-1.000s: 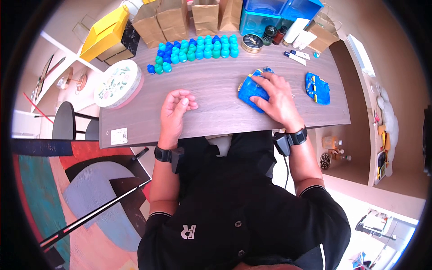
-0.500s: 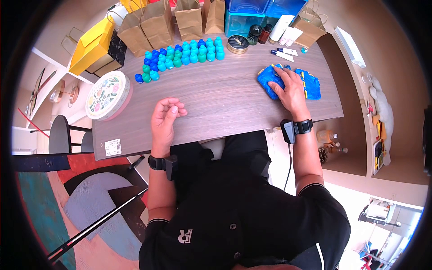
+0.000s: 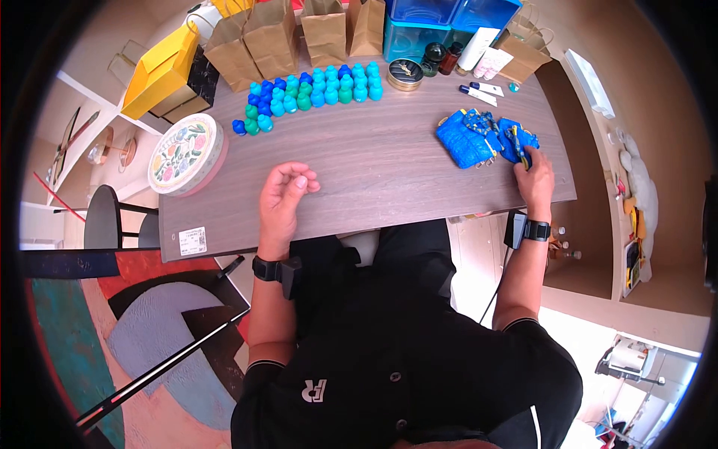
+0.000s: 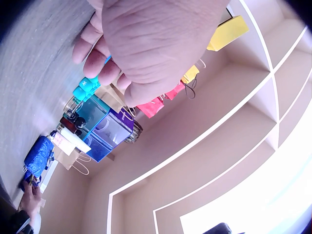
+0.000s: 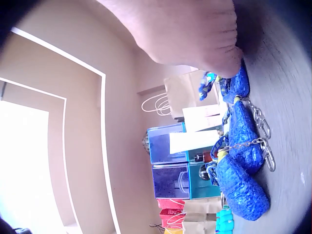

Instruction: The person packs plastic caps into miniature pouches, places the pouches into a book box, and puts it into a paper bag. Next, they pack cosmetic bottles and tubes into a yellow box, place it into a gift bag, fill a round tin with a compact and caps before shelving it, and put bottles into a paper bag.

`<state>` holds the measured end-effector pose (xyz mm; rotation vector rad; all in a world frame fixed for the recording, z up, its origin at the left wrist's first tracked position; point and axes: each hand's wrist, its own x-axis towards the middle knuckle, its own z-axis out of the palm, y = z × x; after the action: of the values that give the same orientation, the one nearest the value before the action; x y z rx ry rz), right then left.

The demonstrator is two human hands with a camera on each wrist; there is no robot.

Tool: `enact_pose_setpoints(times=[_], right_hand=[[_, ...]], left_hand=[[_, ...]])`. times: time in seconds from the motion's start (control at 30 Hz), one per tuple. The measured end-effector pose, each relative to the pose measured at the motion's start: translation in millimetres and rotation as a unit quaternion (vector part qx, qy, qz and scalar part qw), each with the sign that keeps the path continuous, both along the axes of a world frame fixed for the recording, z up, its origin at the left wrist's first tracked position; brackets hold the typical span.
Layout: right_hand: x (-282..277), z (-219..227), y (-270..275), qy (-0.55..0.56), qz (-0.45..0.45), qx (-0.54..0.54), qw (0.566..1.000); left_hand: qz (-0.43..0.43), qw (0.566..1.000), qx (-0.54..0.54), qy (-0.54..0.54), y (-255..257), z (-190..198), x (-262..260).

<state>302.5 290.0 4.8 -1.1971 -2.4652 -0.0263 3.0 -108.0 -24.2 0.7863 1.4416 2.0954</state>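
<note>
At the right of the table, several crinkled blue pouches with yellow zip edges, metal chains and clips lie close together. My right hand is at the rightmost blue pouch, thumb and fingertips pinching its near edge by the yellow zip. That hand also shows over the pouches in the left wrist view. The right wrist view shows the pouches in a row, the far one partly hidden by the hand. My left hand hovers over the table's near left part, fingers loosely curled, holding nothing.
Teal, green and blue small bottles stand in rows at the back. Behind them are paper bags and blue bins. A round floral box sits left; a round tin and white tubes lie back right.
My right hand has slid the left blue pouch rightward beside the other one, let go of it, and shifted right to the rightmost pouch. The left hand stays nearly still.
</note>
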Motion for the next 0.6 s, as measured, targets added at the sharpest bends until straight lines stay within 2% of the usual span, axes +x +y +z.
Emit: enact_pose_setpoints(times=[0.07,0.13,0.2,0.23,0.27,0.33,0.4,0.47,0.53,0.6], right_hand=[[0,1,4,0.073,-0.021,-0.021,0.997],[3,5,11,0.033,-0.097,-0.024,0.994],[9,7,19,0.103,-0.142,0.003,0.984],[12,12,18,0.149,-0.143,0.053,0.977],[16,16,24,0.204,-0.104,0.123,0.966],[14,41,15,0.225,-0.103,0.154,0.957],[-9,71,-17,0.368,0.036,0.149,0.917],[-36,91,-48,0.47,0.128,0.075,0.87],[-58,97,-74,0.543,0.195,-0.06,0.815],[-87,97,-107,0.559,0.248,-0.204,0.764]], left_hand=[[0.011,1.0,-0.006,0.007,1,0,1],[0.004,1.0,0.0,-0.01,0,-3,-1],[0.01,1.0,0.0,-0.002,0,-3,0],[0.005,1.0,0.003,0.0,0,-3,0],[0.019,1.0,0.002,0.006,0,-3,-1],[-0.005,1.0,0.0,0.0,-1,-3,-1],[-0.002,1.0,-0.004,-0.002,0,0,0],[-0.006,1.0,-0.008,-0.004,0,2,0],[-0.014,1.0,0.005,0.003,0,4,0],[-0.013,1.0,0.011,0.01,0,6,0]])
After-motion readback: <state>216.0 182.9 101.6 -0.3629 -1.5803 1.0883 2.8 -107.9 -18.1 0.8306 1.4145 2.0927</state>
